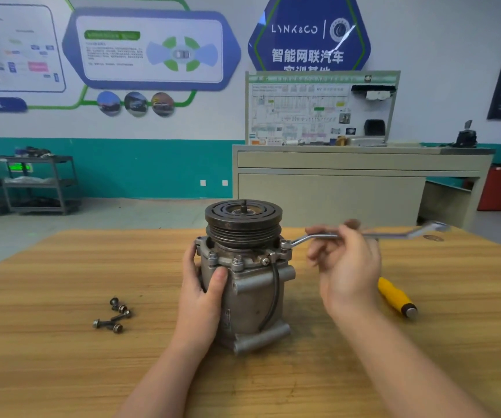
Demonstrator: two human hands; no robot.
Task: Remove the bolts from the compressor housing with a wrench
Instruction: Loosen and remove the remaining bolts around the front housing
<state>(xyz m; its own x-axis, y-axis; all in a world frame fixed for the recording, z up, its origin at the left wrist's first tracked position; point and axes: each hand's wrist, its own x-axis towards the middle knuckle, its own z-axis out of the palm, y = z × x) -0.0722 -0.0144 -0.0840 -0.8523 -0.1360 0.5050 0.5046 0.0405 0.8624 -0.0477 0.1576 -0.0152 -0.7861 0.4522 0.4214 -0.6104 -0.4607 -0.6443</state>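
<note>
In the head view, the left hand (204, 285) wraps the left side of the grey cast-metal compressor housing (249, 300), thumb pressed flat on the front face just under the flange, fingers curled round the back out of sight. The housing stands upright near the middle of the light wooden bench (62, 342), with its dark grooved pulley (243, 224) on top.

The right hand (345, 260) is blurred; its fingers curl loosely round the shank of the long silver offset ring wrench (370, 235), gripping it about mid-length. The wrench's near ring sits on a bolt at the flange's right corner (285, 245), and the shank runs out to the right, roughly level, its far end over the bench near the back edge. Several more bolt heads (237, 260) show along the front of the flange.

A small heap of dark loose bolts with washers (113, 316) lies on the bench left of the housing, well apart from it. A yellow-handled tool (397, 297) lies right of the right forearm, near the wrist.

Bare wood spreads wide to the left and front. The bench's back edge runs just behind the pulley, with grey floor beyond it.
</note>
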